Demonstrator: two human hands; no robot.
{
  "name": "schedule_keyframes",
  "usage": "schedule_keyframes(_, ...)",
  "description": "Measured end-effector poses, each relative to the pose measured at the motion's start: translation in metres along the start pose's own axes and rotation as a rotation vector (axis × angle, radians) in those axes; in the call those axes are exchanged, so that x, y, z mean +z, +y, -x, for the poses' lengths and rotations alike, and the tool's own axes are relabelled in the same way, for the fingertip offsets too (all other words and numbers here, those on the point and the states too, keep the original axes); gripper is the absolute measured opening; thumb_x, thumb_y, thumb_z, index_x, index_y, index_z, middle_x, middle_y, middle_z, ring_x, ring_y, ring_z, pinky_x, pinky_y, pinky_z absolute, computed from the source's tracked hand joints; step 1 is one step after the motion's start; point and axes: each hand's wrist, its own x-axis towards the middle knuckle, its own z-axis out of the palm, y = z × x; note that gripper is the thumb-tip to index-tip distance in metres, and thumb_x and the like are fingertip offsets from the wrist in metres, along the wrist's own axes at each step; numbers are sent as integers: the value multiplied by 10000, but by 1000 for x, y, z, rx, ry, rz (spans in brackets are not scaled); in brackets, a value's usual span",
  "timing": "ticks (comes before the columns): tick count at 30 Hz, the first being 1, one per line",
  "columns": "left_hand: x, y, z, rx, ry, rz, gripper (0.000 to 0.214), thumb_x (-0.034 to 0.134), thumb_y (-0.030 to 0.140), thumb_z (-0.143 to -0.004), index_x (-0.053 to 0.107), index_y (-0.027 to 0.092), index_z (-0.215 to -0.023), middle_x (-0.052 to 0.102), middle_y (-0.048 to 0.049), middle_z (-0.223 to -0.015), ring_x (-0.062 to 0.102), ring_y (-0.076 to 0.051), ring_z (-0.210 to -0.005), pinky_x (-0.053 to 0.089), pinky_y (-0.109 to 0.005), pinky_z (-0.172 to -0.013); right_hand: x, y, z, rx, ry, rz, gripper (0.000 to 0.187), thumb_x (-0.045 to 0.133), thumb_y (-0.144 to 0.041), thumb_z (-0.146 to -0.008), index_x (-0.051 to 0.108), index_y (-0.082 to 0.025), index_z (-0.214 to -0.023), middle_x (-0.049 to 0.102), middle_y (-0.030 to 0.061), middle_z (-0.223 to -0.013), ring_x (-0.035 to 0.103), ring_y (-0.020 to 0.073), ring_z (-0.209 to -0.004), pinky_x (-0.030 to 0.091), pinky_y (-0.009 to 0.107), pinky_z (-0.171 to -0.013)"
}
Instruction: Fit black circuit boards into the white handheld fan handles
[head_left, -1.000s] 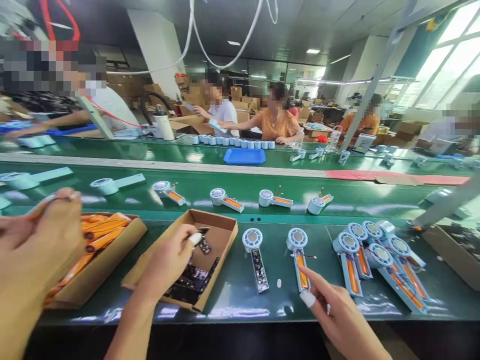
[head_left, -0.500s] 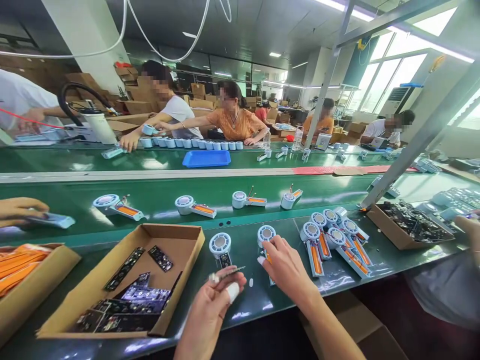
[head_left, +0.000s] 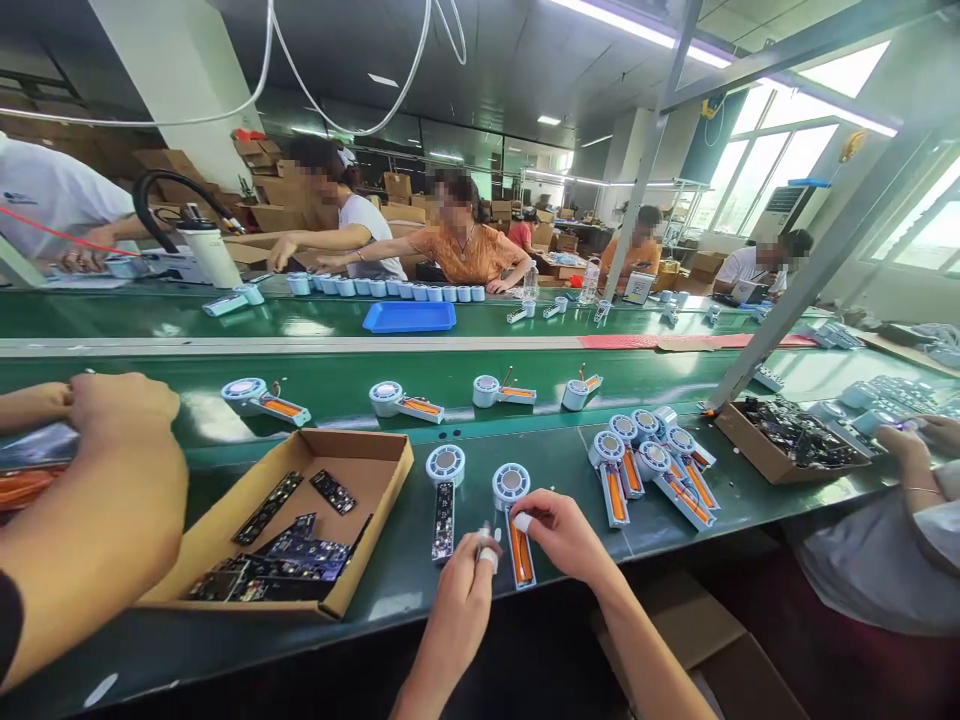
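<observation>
Fan (head_left: 511, 484), pale blue with orange-filled handle (head_left: 520, 558), lies between bunched left hand (head_left: 463, 585) and right hand (head_left: 564, 535), any pinch unclear.

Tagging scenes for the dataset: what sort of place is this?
Likely a factory assembly floor: blue gadgets along a green worktop, a cardboard box of circuit boards, and people opposite.

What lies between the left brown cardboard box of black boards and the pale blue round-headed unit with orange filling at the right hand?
The head view shows another pale blue unit with a black circuit board, then the left hand.
</observation>
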Motion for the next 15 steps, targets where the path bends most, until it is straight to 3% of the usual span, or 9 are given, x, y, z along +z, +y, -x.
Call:
schedule_keyframes(4, 3, 1, -3, 38, 11, 19, 311, 416, 394, -842, 631, 214, -976, 700, -53, -826, 668, -238, -751, 556, -369, -723, 3, 7, 3, 22, -58, -164, 295, 652, -344, -837, 701, -156, -1058, 714, 35, -827, 639, 160, -701, 545, 302, -692)
schedule_keyframes(8, 4, 8, -12, 100, 1, -12, 279, 541, 431, -808, 658, 211, -934, 677, -12, -715, 649, -222, -681, 534, -335, -665, 5, 10, 6, 0, -100, -238, 339, 622, -325, -857, 647, -158, -1150, 724, 36, -861, 653, 151, -687, 559, 292, -687)
schedule_keyframes(10, 3, 11, -17, 134, -7, -27, 264, 595, 438, -766, 682, 210, -868, 664, -3, -671, 632, -215, -645, 521, -326, -643, 7, 8, 10, -37, -99, -141, 330, 573, -252, -869, 643, -167, -1181, 739, 48, -921, 680, 162, -738, 566, 293, -715)
schedule_keyframes(15, -1, 12, -22, 167, 56, -34, 282, 587, 464, -777, 706, 209, -799, 756, -73, -831, 689, -248, -767, 543, -354, -731, 8, -4, 17, -172, 2, 302, 387, 462, -93, -882, 652, -189, -1205, 765, 67, -1018, 717, 202, -891, 547, 327, -844)
